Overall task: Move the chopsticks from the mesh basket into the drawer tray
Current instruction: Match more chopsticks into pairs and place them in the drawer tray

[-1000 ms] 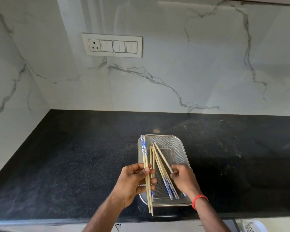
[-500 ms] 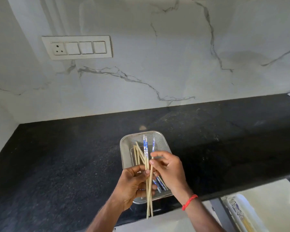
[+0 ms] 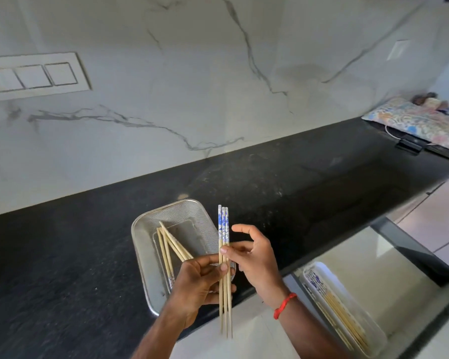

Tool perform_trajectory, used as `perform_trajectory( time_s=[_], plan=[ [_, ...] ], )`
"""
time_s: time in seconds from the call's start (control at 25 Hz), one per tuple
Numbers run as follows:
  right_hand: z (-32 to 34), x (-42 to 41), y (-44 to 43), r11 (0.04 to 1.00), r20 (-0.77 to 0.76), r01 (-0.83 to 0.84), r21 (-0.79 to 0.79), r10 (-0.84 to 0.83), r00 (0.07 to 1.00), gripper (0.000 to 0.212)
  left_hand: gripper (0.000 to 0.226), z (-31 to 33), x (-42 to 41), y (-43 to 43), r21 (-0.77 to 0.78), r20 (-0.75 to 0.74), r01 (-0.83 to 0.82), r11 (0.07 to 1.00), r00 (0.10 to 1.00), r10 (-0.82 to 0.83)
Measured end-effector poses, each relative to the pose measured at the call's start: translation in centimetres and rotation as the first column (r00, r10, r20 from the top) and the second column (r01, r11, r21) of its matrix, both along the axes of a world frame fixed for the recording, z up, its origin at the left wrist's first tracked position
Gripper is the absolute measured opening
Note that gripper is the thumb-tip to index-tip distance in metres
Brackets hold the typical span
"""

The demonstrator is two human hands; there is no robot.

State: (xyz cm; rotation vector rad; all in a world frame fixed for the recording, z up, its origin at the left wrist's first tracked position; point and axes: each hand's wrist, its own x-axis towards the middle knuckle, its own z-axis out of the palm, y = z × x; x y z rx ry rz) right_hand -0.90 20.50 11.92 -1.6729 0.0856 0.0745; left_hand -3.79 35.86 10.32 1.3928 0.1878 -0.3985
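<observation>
Three pale chopsticks with blue-patterned tops [image 3: 224,226] stand upright as a bundle in front of me. My left hand [image 3: 200,283] grips them around the middle. My right hand [image 3: 254,257] pinches the same bundle just above, thumb against the sticks, index finger stretched out. Behind them the metal mesh basket [image 3: 145,229] sits on the black counter with several more chopsticks [image 3: 170,248] lying in it. At the lower right the white drawer tray [image 3: 373,330] holds several chopsticks [image 3: 340,309].
The black stone counter [image 3: 62,255] runs along a white marble wall with a switch plate [image 3: 34,76] at the left. A patterned cloth [image 3: 412,123] and a dark device with a white cable [image 3: 410,146] lie at the far right. The open drawer is below the counter edge.
My view has swung right, showing more of the drawer tray. The bundle has come up out of the basket and my right hand has added a third chopstick to it.
</observation>
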Motion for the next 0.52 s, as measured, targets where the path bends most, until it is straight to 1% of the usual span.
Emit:
perform_trajectory(
  time_s=[0.08,0.16,0.24,0.4,0.52],
  plan=[
    [0.0,-0.3,-1.2,0.997,-0.005,0.052,0.054,-0.052,0.999,0.047,0.019,0.4,-0.1,-1.3,0.008,0.009,0.029,1.000,1.000,-0.029],
    [0.1,-0.6,-2.6,0.996,-0.004,0.070,0.055,-0.069,0.998,0.044,0.018,0.7,-0.2,-2.8,0.024,0.016,0.047,0.999,0.999,-0.048],
    [0.1,-0.8,-4.5,0.998,-0.009,0.038,0.051,-0.038,0.999,0.041,0.018,0.9,-0.3,-4.6,0.046,0.031,0.058,0.997,0.998,-0.059],
    [-0.1,-2.0,-9.3,0.997,0.002,-0.072,-0.015,0.072,0.997,0.019,0.019,1.0,-1.1,-8.8,0.078,0.048,0.103,0.992,0.993,-0.107],
    [-0.6,-3.3,-13.1,0.998,-0.045,-0.068,-0.007,0.068,0.997,0.020,0.018,0.3,-2.4,-12.6,0.101,0.023,0.120,0.988,0.992,-0.123]
  ],
)
